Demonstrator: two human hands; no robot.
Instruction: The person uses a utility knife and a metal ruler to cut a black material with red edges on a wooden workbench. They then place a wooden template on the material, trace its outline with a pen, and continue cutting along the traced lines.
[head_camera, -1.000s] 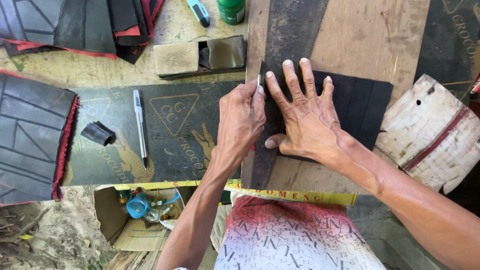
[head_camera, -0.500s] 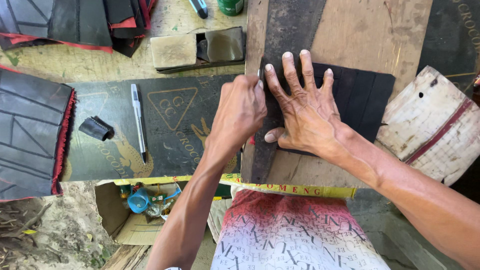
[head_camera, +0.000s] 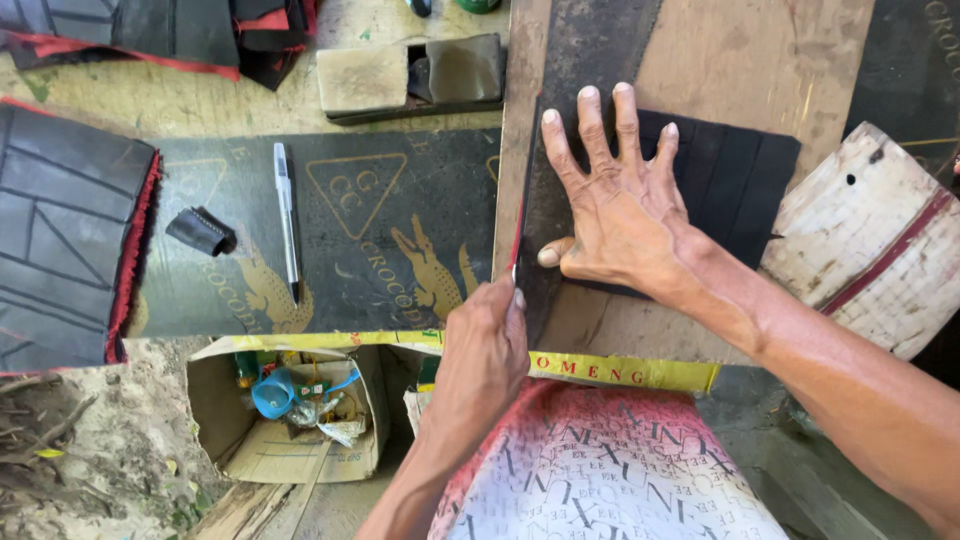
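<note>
The closed left hand (head_camera: 487, 340) has its blade (head_camera: 514, 270) at the near edge of the black rubber sheet (head_camera: 730, 170), the cut judged nearly through, while the open right hand (head_camera: 610, 200) presses it flat.

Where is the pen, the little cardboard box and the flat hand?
pen (head_camera: 286, 222), head view, middle of its barrel.
cardboard box (head_camera: 207, 405), head view, left wall.
right hand (head_camera: 612, 215), head view, back of hand.

Arms: both bare, no sleeves in view.
Left hand (head_camera: 487, 345): bare, no glove or ring showing.
Right hand (head_camera: 615, 215): bare, short pale nails.
Lap cloth (head_camera: 600, 470): white fabric with black letter print, red near its top.
</note>
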